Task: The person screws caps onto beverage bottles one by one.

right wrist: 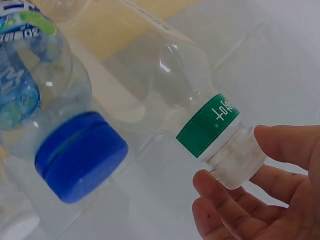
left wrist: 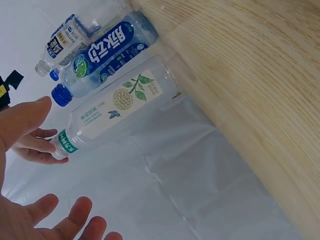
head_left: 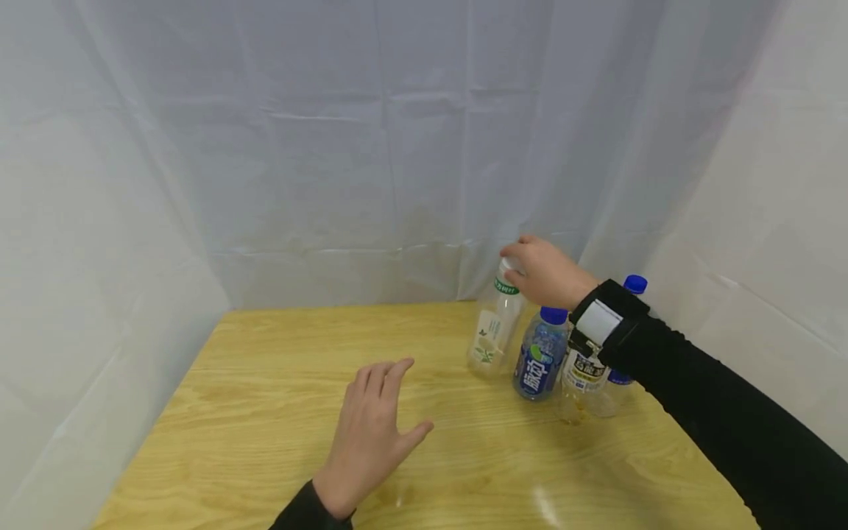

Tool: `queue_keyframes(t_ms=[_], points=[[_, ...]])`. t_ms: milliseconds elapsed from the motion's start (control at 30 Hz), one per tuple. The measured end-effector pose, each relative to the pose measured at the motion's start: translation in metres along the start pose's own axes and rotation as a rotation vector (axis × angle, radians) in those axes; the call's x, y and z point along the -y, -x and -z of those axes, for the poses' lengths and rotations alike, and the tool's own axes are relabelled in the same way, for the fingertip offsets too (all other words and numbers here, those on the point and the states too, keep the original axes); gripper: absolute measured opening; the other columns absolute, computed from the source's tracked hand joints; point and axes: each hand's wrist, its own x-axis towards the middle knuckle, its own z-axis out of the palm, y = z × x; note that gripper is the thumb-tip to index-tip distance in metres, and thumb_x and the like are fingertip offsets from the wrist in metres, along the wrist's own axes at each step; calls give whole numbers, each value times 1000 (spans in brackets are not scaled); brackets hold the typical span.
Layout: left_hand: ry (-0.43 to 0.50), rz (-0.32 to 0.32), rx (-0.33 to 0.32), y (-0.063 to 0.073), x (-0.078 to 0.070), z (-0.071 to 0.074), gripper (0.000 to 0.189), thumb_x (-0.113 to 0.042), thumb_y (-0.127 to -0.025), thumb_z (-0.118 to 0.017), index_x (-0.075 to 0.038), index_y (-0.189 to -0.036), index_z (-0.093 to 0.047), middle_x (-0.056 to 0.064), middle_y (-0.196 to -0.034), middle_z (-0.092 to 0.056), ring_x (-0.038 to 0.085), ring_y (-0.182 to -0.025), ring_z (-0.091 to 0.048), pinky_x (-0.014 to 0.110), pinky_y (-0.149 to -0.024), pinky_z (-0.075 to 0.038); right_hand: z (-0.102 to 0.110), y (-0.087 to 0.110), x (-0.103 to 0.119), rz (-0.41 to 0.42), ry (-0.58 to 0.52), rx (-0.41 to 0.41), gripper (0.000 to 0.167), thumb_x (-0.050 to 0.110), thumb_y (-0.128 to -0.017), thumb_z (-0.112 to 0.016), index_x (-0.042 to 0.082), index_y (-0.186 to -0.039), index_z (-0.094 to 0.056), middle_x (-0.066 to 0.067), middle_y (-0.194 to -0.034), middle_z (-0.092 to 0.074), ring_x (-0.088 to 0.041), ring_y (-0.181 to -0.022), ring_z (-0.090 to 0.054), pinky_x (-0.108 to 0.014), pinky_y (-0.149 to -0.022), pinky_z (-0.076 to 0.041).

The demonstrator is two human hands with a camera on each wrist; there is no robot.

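Note:
My right hand (head_left: 550, 274) pinches the white cap (right wrist: 236, 162) of a tall clear plastic bottle (head_left: 489, 340) with thumb and fingers. This bottle carries a green neck band (right wrist: 207, 125) and a pale label with a plant drawing (left wrist: 123, 99). It stands near the table's back edge. Beside it is a shorter bottle with a blue cap and blue label (head_left: 538, 368). My left hand (head_left: 367, 427) holds nothing; its fingers are extended and its thumb spread, over the front middle of the table.
To the right stand a clear bottle with a white and dark label (head_left: 586, 372) and a blue-capped bottle (head_left: 634, 285), partly hidden by my right forearm. Pale sheeting (head_left: 331, 147) hangs behind the wooden table (head_left: 265, 383) and on both sides.

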Motion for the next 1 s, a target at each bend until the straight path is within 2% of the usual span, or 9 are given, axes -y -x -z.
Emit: queue_keyframes(t_ms=[133, 400, 700, 1000], points=[[1, 4, 2, 1, -1, 1, 97, -41, -68, -94, -11, -146, -46, 8, -121, -57, 28, -113, -52, 44, -90, -48, 6, -7, -3, -12, 10, 44, 40, 14, -102, -58, -4, -138, -58, -26, -127, -57, -36, -105, -62, -46, -84, -54], [-17, -18, -21, 3, -3, 3, 99, -41, -65, -95, -10, -145, -46, 8, -119, -57, 28, -110, -53, 43, -88, -48, 12, -21, -19, -61, 39, 74, 39, 11, -101, -61, -6, -135, -59, -30, -135, -57, -41, -115, -61, -47, -88, -54], [0, -19, -24, 4, -8, 5, 95, -39, -66, -95, -10, -144, -49, 6, -119, -60, 26, -108, -54, 42, -88, -48, 14, -25, -39, -126, 71, 123, 40, 11, -99, -61, -10, -133, -59, -32, -136, -57, -46, -124, -55, -53, -99, -51], [-2, -22, -23, 6, -9, 6, 87, -40, -69, -93, -10, -140, -54, 4, -118, -61, 24, -107, -55, 40, -87, -49, 16, -20, -49, -175, 92, 148, 39, 11, -98, -63, -9, -130, -61, -32, -133, -59, -46, -120, -57, -54, -97, -51]])
